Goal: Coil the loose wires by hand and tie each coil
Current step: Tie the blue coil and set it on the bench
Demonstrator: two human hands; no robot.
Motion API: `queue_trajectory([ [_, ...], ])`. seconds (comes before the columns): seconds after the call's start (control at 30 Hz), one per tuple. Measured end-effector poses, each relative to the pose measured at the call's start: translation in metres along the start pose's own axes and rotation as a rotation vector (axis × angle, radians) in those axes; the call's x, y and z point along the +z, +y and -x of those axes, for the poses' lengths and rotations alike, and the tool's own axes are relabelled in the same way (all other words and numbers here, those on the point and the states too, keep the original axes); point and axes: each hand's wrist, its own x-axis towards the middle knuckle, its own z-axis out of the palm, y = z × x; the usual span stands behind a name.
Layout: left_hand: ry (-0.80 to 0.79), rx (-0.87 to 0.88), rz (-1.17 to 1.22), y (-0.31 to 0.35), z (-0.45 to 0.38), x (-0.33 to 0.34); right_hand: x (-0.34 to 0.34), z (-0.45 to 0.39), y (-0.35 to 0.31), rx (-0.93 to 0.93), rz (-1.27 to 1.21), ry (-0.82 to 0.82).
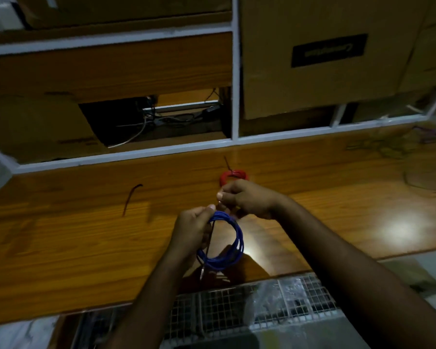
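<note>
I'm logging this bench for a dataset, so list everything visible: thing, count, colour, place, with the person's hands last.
blue wire coil: one, blue, held above the bench front.
black tie: one, dark, thin, across the blue coil.
red wire coil: one, red, on the bench behind the hands.
loose strip: one, dark red, on the bench at left.
tangled wires: several, dark, far right of the bench.
bench: one, orange-brown wood.
cardboard boxes: several, brown, on the shelves behind.
wire mesh rack: one, grey, below the bench edge.
left hand: grips the blue coil.
right hand: pinches something thin above the coil.
</note>
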Motion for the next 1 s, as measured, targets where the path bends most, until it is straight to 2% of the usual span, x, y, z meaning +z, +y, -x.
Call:
queue_trajectory([
  [0.2, -0.013, -0.038, 0.094, 0.005, 0.012, 0.045, -0.014, 0.039, 0.025, -0.062, -0.049, 0.035],
  [0.27, -0.001, -0.058, 0.144, 0.008, 0.015, 0.054, -0.010, 0.048, 0.030, -0.115, 0.023, 0.242],
  [0.33, 0.022, -0.071, 0.204, 0.011, 0.015, 0.060, 0.002, 0.063, 0.037, -0.227, 0.227, 0.579],
  [0.4, 0.033, -0.083, 0.238, 0.011, 0.013, 0.065, 0.018, 0.081, 0.045, -0.421, 0.589, 0.793],
  [0.47, 0.031, -0.096, 0.260, 0.009, 0.012, 0.070, 0.036, 0.096, 0.052, -0.549, 0.904, 0.815],
  [0.5, 0.027, -0.107, 0.282, 0.008, 0.012, 0.072, 0.043, 0.099, 0.057, -0.600, 0.987, 0.814],
  [0.6, 0.025, -0.151, 0.347, 0.006, 0.010, 0.078, 0.055, 0.098, 0.065, -0.722, 1.046, 0.862],
  [0.67, 0.018, -0.169, 0.355, 0.005, 0.008, 0.078, 0.056, 0.097, 0.068, -0.764, 0.982, 0.887],
  [0.73, -0.001, -0.172, 0.345, 0.005, 0.009, 0.077, 0.052, 0.098, 0.073, -0.752, 0.804, 0.888],
  [1.0, -0.036, -0.041, 0.163, -0.006, 0.025, 0.088, 0.055, 0.117, 0.066, -0.481, -0.068, 0.889],
])
